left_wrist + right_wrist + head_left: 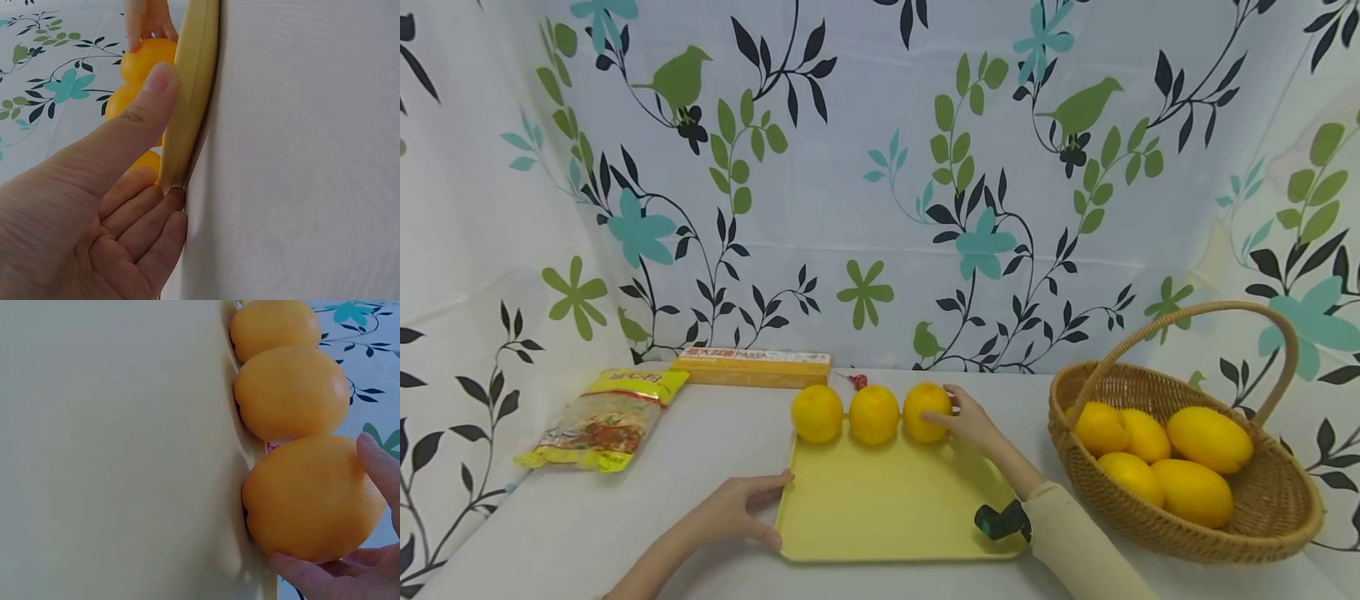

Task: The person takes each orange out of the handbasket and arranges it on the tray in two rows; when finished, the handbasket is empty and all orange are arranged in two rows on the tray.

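Note:
A yellow tray [891, 508] lies on the table, with three round oranges in a row along its far edge: a left orange [817, 413], a middle orange [873, 414] and a right orange [922, 408]. The thumb and fingers of my right hand [972, 423] hold the right orange from its right side; the right wrist view shows them spread around this orange [312, 500]. My left hand [733, 510] rests at the tray's left edge, thumb and fingers spread. In the left wrist view, its fingertips touch the side of the tray [190, 94].
A wicker basket [1285, 500] with several yellow fruits [1195, 492] stands at the right. Toward the back left are a yellow food packet [602, 421] and a long pasta box [752, 368]. A small red item [857, 382] lies behind the oranges, before a patterned cloth [865, 208].

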Tool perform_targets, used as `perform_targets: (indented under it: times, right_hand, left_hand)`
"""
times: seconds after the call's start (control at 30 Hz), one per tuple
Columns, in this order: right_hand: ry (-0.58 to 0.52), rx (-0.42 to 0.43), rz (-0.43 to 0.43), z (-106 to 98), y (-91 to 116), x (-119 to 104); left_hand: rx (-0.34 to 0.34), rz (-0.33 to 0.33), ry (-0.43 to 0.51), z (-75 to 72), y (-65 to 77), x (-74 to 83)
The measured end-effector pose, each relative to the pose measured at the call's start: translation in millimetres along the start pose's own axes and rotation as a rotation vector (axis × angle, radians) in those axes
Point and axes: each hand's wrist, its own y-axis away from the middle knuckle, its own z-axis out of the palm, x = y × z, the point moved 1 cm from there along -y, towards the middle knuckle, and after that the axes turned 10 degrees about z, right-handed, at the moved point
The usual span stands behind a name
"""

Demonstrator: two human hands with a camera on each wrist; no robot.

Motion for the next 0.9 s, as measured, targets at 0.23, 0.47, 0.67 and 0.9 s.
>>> perform_targets:
  times: [0.23, 0.47, 0.67, 0.9]
  right_hand:
    - [0.053, -0.056, 0.012, -5.2, 3.8, 1.2]
    - [0.040, -0.021, -0.022, -17.2, 12.5, -7.5]
    - [-0.081, -0.002, -0.143, -32.4, 33.3, -19.8]
    - [-0.088, -0.044, -0.309, -59.8, 69.1, -43.3]
  left_hand:
    - [-0.011, -0.008, 0.024, 2.0, 0.6, 3.6]
    - [-0.004, -0.012, 0.013, 1.1, 0.9, 4.1]
    - [-0.011, -0.007, 0.032, 2.8, 1.8, 3.4]
    - [-0.009, 0.004, 0.031, -0.2, 0.7, 4.5]
